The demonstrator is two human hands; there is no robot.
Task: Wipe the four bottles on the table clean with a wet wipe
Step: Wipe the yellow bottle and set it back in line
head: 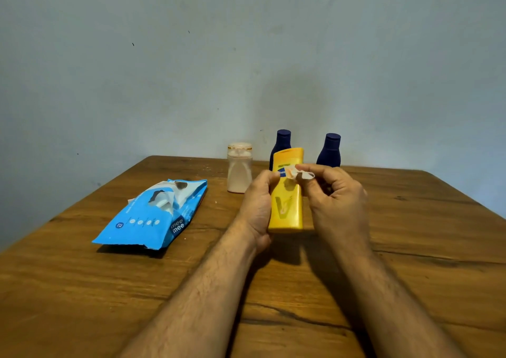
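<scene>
Left hand (258, 207) grips the smooth, light yellow bottle (287, 193) mid-frame; right hand (332, 193) pinches the soft wet wipe (297, 173) against its top.

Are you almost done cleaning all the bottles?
Not yet. The wipes pack is open and a wet wipe is out. The left hand holds the yellow bottle while the right hand rubs the wipe on it. The white bottle and two dark blue bottles stand at the back; whether they're wiped, I can't tell.
</scene>
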